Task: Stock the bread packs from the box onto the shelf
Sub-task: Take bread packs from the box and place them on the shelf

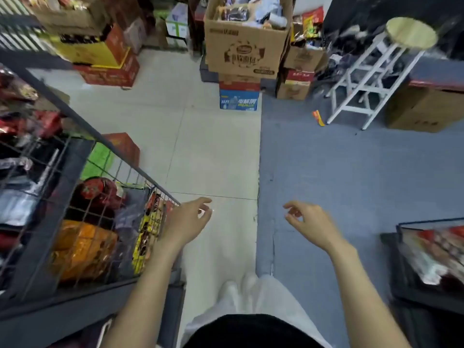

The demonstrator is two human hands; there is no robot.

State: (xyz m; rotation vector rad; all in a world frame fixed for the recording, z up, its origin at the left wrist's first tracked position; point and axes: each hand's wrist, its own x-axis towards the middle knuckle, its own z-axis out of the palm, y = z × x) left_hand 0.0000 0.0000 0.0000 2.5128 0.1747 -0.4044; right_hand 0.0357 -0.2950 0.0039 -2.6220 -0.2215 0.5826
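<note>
An open cardboard box [244, 50] full of wrapped packs [234, 13] stands on a stack of cartons straight ahead, across the floor. A dark wire shelf [82, 159] filled with snack bags runs along my left side. My left hand [187, 223] hovers empty beside the shelf's front corner, fingers loosely apart. My right hand [310, 223] hangs over the blue floor, also empty, with its fingers curled but apart. Both hands are far from the box.
A white stool with a round wooden seat [410, 32] stands at the right rear, beside a brown carton [421, 109]. Red and yellow cartons [100, 56] sit at the left rear. Another shelf of packets [431, 249] juts in at the right. An orange wrapper [318, 118] lies on the floor.
</note>
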